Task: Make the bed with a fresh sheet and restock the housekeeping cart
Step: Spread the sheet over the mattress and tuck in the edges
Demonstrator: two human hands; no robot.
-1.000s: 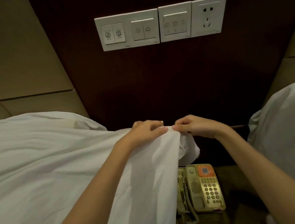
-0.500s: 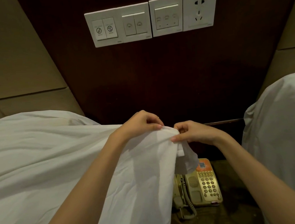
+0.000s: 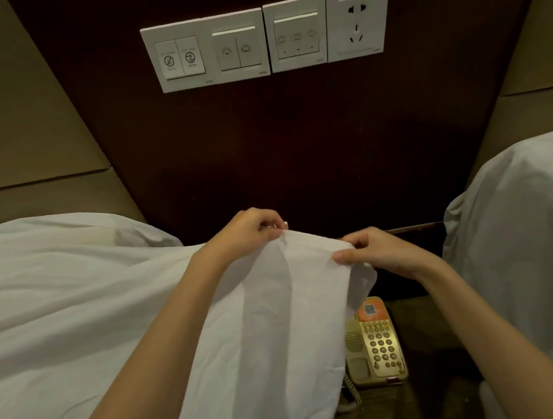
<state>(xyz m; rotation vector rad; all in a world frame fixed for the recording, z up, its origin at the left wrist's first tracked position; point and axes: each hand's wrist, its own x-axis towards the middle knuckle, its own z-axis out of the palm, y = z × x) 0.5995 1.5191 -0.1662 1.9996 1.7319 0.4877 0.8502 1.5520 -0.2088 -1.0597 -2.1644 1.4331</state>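
Hands now farther apart, left hand point(image 3: 248, 231) and right hand point(image 3: 376, 253) each pinching sheet point(image 3: 108, 314) edge

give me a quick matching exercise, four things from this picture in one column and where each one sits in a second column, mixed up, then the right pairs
Things:
1. sheet
2. telephone
3. switch panel
4. left hand

Places:
A. on the dark wall, above the hands
B. on the dark nightstand, between the two beds
C. spread over the left bed, its edge lifted
D. pinching the sheet's edge, left of the right hand

Pairs: 1-C, 2-B, 3-A, 4-D
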